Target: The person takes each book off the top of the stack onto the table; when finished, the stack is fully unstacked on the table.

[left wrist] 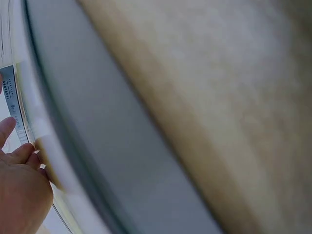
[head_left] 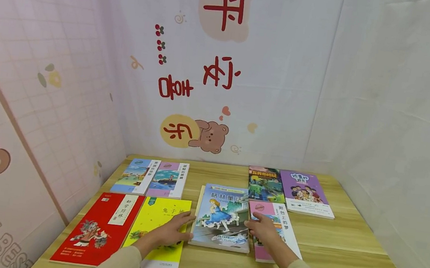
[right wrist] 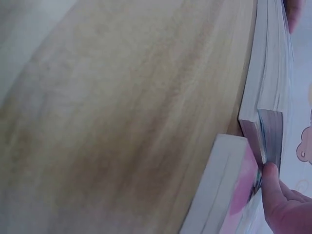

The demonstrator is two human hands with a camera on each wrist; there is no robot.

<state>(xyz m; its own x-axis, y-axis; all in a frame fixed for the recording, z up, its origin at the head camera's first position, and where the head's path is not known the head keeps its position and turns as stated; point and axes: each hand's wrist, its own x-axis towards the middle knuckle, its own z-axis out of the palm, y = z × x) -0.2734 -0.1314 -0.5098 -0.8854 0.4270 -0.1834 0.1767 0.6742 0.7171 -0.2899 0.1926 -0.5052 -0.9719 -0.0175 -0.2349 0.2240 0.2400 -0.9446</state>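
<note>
A small stack of books lies in the middle of the table, topped by a fairy-tale book (head_left: 221,217) with a girl in a blue dress. My left hand (head_left: 171,231) reaches over the yellow book (head_left: 162,252), its fingertips at the stack's left edge. My right hand (head_left: 265,230) is over the pink-and-white book (head_left: 264,254), with fingertips at the stack's right edge. In the right wrist view, the thumb of the right hand (right wrist: 287,207) touches the side of the stack (right wrist: 270,131). The left hand (left wrist: 22,187) shows partly at the left wrist view's edge.
A red book (head_left: 96,227) lies left of the yellow one. Behind them are a blue-and-white book (head_left: 133,175) and a pink-and-blue book (head_left: 167,179). At the back right lie a green book (head_left: 266,187) and a purple book (head_left: 306,192). White printed cloth (head_left: 279,70) hangs around the wooden table (head_left: 349,253).
</note>
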